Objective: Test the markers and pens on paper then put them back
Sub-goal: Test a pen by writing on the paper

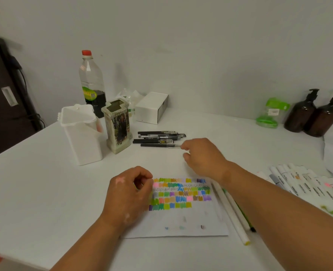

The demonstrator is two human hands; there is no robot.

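Note:
A white paper (181,222) with rows of coloured test scribbles lies in front of me on the table. My left hand (130,194) rests on its left edge with the fingers curled in, and nothing shows in it. My right hand (202,157) hovers past the paper's far right corner. Its finger and thumb are apart, right at the tip of the nearest black pen (160,145). Several more black pens (157,136) lie in a row behind that one. Two white markers (233,214) lie along the paper's right side.
A decorated pen holder (118,126) and a white lidded container (81,133) stand at the left. Behind them are a red-capped bottle (92,83) and a white box (152,107). Several white markers (308,184) lie at the right. A green spray bottle (269,114) and brown pump bottles (302,114) stand far right.

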